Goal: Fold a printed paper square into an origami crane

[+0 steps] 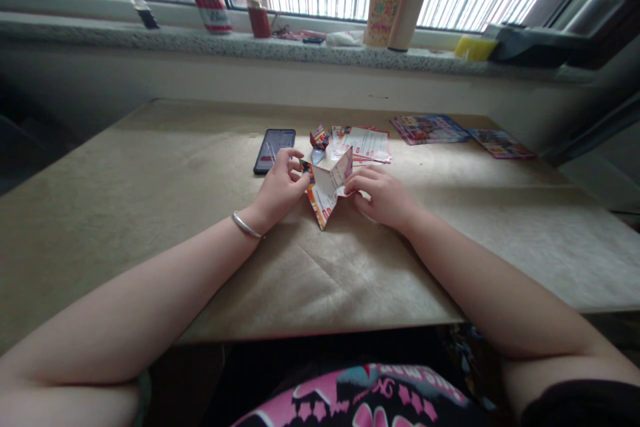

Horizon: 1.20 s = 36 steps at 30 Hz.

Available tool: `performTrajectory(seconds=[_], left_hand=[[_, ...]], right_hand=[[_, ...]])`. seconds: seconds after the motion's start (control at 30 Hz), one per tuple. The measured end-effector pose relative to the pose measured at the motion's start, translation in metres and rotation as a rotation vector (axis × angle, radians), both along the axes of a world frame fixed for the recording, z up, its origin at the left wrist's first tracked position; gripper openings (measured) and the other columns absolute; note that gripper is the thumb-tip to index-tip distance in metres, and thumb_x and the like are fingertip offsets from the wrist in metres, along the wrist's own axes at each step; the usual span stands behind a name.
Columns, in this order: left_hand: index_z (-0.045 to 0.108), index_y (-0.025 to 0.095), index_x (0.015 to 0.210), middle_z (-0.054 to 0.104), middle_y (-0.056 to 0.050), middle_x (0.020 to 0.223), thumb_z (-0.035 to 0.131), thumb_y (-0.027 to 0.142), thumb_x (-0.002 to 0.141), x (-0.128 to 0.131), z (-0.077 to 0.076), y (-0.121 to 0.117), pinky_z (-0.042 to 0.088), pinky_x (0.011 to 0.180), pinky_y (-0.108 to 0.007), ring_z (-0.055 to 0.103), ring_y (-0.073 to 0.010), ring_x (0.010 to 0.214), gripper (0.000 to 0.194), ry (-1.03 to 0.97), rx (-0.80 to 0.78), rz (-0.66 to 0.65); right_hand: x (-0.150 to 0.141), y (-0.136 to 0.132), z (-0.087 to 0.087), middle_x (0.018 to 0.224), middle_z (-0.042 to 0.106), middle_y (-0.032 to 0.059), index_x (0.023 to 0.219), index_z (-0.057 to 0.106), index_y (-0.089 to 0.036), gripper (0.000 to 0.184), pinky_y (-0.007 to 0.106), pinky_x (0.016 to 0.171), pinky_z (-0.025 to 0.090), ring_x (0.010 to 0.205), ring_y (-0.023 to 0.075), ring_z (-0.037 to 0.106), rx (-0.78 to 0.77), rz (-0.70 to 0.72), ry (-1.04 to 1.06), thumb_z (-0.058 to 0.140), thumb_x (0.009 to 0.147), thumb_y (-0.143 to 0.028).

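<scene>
Between my hands a sheet of printed paper (323, 188), partly folded with raised, pointed flaps, rests on the table. My left hand (284, 179) pinches its left edge between thumb and fingers, and a silver bangle circles that wrist. On the other side, my right hand (375, 192) grips the right edge with curled fingers. Just behind the sheet stands a small folded paper piece (320, 138) with a colourful print. A stack of printed sheets (367, 143) lies beside that piece. Left of them, close to my left hand, is a smartphone (273, 147) with its screen lit.
Colourful printed leaflets (431, 129) lie at the table's back right, with another pile (500, 143) beside them. On the windowsill (175, 40) stand a red can (211, 7), a red lighter-like item (259, 20), a patterned cup (384, 12) and a yellow object (475, 48). The table's front edge is near my body.
</scene>
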<state>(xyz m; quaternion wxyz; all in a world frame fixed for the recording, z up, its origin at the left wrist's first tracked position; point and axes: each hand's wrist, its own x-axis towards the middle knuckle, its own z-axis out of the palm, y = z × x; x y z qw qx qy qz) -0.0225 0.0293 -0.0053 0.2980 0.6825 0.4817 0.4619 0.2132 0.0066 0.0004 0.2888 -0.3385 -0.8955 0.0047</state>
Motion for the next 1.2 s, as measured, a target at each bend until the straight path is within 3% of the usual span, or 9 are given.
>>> performTrajectory(seconds=[0.2, 0.43, 0.8, 0.97, 1.1, 1.2], left_hand=[[0.047, 0.020, 0.110, 0.051, 0.004, 0.080, 0.060, 0.018, 0.076, 0.000, 0.000, 0.000, 0.045, 0.054, -0.019, 0.055, -0.0068, 0.058, 0.036, 0.033, -0.020, -0.031], [0.054, 0.019, 0.090, 0.045, 0.006, 0.059, 0.060, 0.020, 0.074, -0.001, 0.003, 0.001, 0.033, 0.047, -0.021, 0.042, -0.0087, 0.049, 0.017, 0.106, -0.006, 0.009], [0.053, 0.019, 0.088, 0.053, 0.004, 0.073, 0.061, 0.024, 0.075, -0.004, -0.001, 0.006, 0.037, 0.055, -0.023, 0.044, -0.0093, 0.058, 0.016, 0.029, -0.009, 0.020], [0.053, 0.018, 0.087, 0.054, 0.003, 0.074, 0.061, 0.024, 0.074, -0.003, 0.000, 0.005, 0.039, 0.055, -0.022, 0.047, -0.0093, 0.058, 0.016, 0.011, -0.021, 0.024], [0.051, 0.019, 0.089, 0.055, 0.003, 0.071, 0.060, 0.023, 0.072, -0.002, -0.002, 0.005, 0.040, 0.053, -0.021, 0.052, -0.0104, 0.058, 0.019, -0.034, -0.086, -0.002], [0.051, 0.018, 0.088, 0.055, 0.003, 0.073, 0.056, 0.020, 0.070, -0.001, -0.001, 0.004, 0.042, 0.056, -0.021, 0.053, -0.0098, 0.059, 0.019, -0.044, -0.090, -0.026]], right_hand=[[-0.002, -0.003, 0.003, 0.099, 0.071, 0.0055, 0.102, 0.069, -0.024, 0.024, 0.041, 0.091, 0.043, 0.098, 0.0237, 0.057, 0.052, -0.042, -0.109, 0.055, 0.083, -0.017], [-0.006, -0.009, 0.009, 0.105, 0.072, 0.0030, 0.110, 0.069, -0.030, 0.025, 0.045, 0.102, 0.035, 0.106, 0.0230, 0.057, 0.120, 0.108, -0.253, 0.053, 0.092, -0.037], [-0.008, -0.010, 0.009, 0.104, 0.073, 0.0065, 0.107, 0.071, -0.023, 0.037, 0.046, 0.104, 0.034, 0.107, 0.0249, 0.058, 0.084, 0.158, -0.283, 0.055, 0.089, -0.051], [-0.011, -0.011, 0.009, 0.102, 0.073, 0.0040, 0.103, 0.071, -0.025, 0.026, 0.040, 0.097, 0.038, 0.099, 0.0211, 0.060, 0.091, 0.180, -0.303, 0.052, 0.093, -0.040], [-0.015, -0.014, 0.009, 0.085, 0.073, 0.0047, 0.089, 0.072, -0.021, 0.026, 0.036, 0.088, 0.040, 0.084, 0.0183, 0.063, 0.097, 0.032, -0.354, 0.047, 0.094, -0.024], [-0.017, -0.016, 0.011, 0.088, 0.075, 0.0046, 0.090, 0.072, -0.019, 0.023, 0.033, 0.085, 0.041, 0.084, 0.0181, 0.066, 0.030, -0.053, -0.367, 0.048, 0.093, -0.020]])
